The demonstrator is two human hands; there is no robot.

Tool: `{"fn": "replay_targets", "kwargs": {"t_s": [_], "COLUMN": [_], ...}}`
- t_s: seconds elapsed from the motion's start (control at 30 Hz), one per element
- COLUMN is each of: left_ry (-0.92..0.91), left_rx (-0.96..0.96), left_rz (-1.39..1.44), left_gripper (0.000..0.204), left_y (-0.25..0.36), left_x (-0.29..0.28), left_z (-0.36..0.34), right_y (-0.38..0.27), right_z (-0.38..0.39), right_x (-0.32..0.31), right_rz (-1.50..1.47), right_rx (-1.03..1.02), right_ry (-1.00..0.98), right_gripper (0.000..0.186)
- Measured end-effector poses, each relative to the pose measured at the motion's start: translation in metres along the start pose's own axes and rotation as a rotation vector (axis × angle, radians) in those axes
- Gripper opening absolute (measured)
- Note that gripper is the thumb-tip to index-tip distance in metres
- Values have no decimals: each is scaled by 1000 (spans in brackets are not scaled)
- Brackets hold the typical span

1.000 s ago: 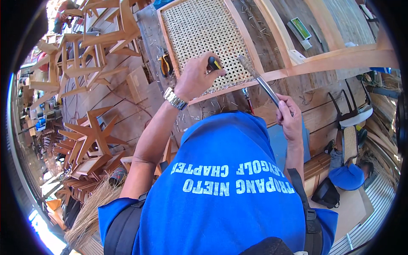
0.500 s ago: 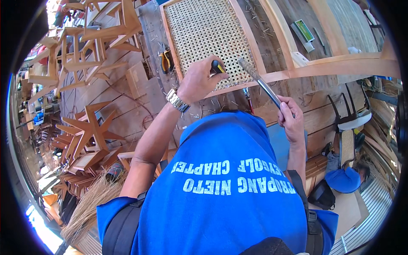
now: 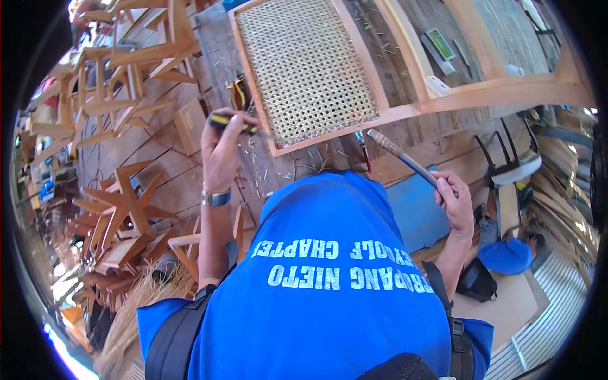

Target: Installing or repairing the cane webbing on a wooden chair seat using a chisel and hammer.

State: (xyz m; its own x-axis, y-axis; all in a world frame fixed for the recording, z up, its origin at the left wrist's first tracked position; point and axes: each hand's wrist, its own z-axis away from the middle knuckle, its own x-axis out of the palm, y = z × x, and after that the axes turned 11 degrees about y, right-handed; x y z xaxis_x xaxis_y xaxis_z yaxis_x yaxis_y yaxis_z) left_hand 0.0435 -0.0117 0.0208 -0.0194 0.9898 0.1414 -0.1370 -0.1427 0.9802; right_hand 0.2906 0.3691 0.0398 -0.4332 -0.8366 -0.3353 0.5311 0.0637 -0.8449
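My left hand (image 3: 220, 152), with a metal watch at its wrist, is closed round a screwdriver-like tool (image 3: 223, 121) with a yellow and black handle. Its thin tip is blurred and points right, over the near left corner of a woven cane panel (image 3: 310, 69). That panel is set in a wooden frame (image 3: 329, 137). To the right of the panel, my right hand (image 3: 455, 197) grips a rod-like tool (image 3: 405, 157) with a shiny shaft and a worn brown end. The worn end points up and left, just off the frame's near right corner.
Pliers with yellow handles (image 3: 238, 95) lie left of the panel. A red-handled tool (image 3: 365, 152) sits by its near edge. A green and white box (image 3: 439, 50) lies farther right. Wooden chair frames (image 3: 126, 196) crowd the left; another person (image 3: 506, 256) is at lower right.
My left hand has moved left with its tool, from over the cane panel to its left edge. My right hand has moved slightly right and down, drawing the rod-like tool off the panel.
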Motion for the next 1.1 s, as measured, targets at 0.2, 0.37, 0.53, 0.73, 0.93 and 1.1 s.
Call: {"fn": "replay_targets", "kwargs": {"t_s": [0.2,0.37,0.53,0.73,0.93,1.1], "left_ry": [-452,-1112,-1437,-1076,-949,-740], "left_rx": [-183,-266,-423,-150,-396,-323], "left_rz": [-304,-482,-435,-360,-450,-555], "left_gripper": [13,21,25,35,38,26], "left_y": [-2,22,22,18,18,20], "left_x": [-45,-53,-81,-95,-84,-70], "left_z": [15,46,69,133,216,256], "right_y": [-18,1,27,60,27,22], "right_z": [-4,-36,-58,-80,-61,-74], "right_x": [23,64,51,7,22,0], "right_rz": [518,826,809,718,833,864], "right_rx": [-26,-109,-138,-151,-340,-468], "right_ry": [319,331,251,79,-8,-91], "right_gripper": [20,27,27,25,24,24]}}
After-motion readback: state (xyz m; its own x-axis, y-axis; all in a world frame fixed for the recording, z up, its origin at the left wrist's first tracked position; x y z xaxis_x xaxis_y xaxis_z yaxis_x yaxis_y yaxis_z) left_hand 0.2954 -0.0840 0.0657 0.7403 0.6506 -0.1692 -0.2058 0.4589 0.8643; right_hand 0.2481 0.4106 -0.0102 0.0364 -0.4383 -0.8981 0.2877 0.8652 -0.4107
